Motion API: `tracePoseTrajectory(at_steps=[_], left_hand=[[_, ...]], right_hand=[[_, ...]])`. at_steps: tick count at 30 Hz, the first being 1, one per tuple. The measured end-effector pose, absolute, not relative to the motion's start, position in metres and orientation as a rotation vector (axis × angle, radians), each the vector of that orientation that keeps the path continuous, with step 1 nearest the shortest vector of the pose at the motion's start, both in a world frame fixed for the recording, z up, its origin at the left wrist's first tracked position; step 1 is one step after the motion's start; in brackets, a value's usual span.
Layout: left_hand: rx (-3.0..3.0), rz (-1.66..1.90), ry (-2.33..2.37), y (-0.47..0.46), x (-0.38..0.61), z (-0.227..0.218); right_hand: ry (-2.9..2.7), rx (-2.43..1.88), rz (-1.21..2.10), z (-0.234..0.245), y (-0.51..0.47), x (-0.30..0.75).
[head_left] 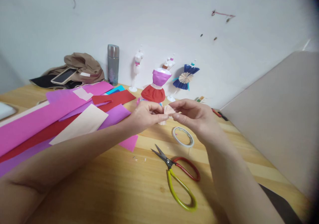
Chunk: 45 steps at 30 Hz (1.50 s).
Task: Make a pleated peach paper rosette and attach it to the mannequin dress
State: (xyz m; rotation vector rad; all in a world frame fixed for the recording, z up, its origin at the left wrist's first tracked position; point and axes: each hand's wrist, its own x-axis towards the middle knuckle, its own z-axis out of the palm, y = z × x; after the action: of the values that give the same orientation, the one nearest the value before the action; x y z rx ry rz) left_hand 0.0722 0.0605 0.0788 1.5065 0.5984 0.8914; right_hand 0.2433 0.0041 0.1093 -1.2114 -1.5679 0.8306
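Observation:
A small cream pleated paper fan [169, 110] is pinched between both hands above the table. My left hand [149, 114] grips its left side with thumb and fingers, and my right hand [194, 116] holds its right edge. Just behind them stands a small dress form in a purple and red paper dress [153, 91], its lower part hidden by my hands. Below my right hand lies a roll of tape [183, 137]. Closer to me, scissors [169, 163] with one red and one yellow handle rest with their blades slightly apart.
Coloured paper sheets [86, 122] overlap across the left side. Along the wall stand a grey bottle [113, 65], a bare white dress form [136, 66] and one dressed in blue [185, 77]. A phone [64, 76] lies on a brown cloth bundle [84, 64]. A pale panel [276, 111] borders the right.

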Motion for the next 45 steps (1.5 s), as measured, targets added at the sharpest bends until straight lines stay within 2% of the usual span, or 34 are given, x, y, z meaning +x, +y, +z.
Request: tracePoseTrajectory(at_steps=[6, 12, 23, 33, 45], left_hand=[[1.536, 0.894, 0.602, 0.06, 0.074, 0.077], [1.568, 0.899, 0.561, 0.06, 0.073, 0.077], [1.399, 0.902, 0.664, 0.058, 0.073, 0.083], [1.259, 0.962, 0.543, 0.063, 0.072, 0.073], [1.358, 0.966, 0.632, 0.061, 0.072, 0.077]], right_hand=[[-1.543, -1.282, 0.884, 0.108, 0.004, 0.243], [-1.537, -1.247, 0.801, 0.108, 0.004, 0.238], [-1.537, -1.23, 0.87, 0.104, 0.007, 0.239], [-1.676, -1.334, 0.885, 0.102, 0.007, 0.232], [-1.644, -1.396, 0.857, 0.099, 0.009, 0.23]])
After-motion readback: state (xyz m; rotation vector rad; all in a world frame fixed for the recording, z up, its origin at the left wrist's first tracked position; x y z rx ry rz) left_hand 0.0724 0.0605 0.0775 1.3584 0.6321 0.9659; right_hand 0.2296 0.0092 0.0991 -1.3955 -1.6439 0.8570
